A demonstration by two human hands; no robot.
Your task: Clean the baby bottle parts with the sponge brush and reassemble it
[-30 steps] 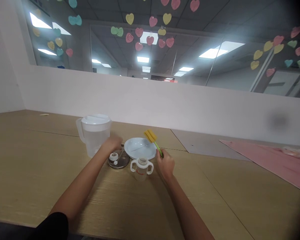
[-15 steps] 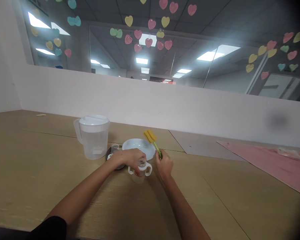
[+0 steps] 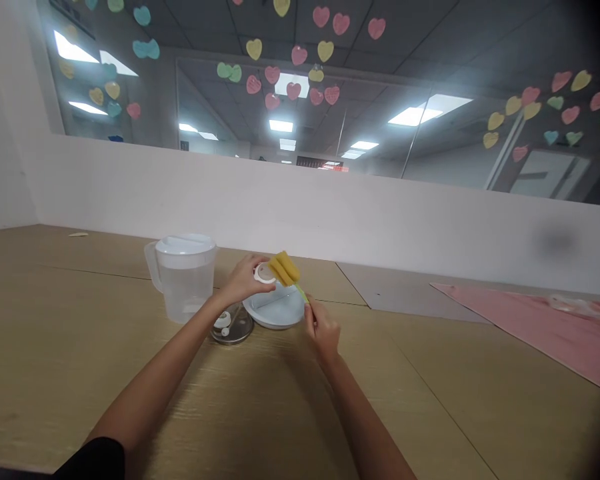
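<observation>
Above the white bowl (image 3: pixel 275 321), my left hand (image 3: pixel 245 280) is closed around the clear two-handled baby bottle (image 3: pixel 264 272). Only a white rounded part of it shows; fingers and sponge hide the rest. My right hand (image 3: pixel 323 328) grips a bottle brush by its thin green handle, with the yellow sponge head (image 3: pixel 284 268) up by the bottle. Whether sponge and bottle touch, I cannot tell. Below my left wrist, a round metal dish (image 3: pixel 237 331) holds small white bottle parts (image 3: pixel 223 321).
A translucent lidded pitcher (image 3: pixel 187 280) with some liquid in it stands left of the dish. To the right lies a pink cloth (image 3: pixel 520 327) with a clear plastic packet (image 3: pixel 580 305) on it. A white wall with a window runs behind the table.
My left hand has lifted the bottle off the table and carried it up and away over the bowl, tilting it. The sponge head has shifted slightly left toward it.
</observation>
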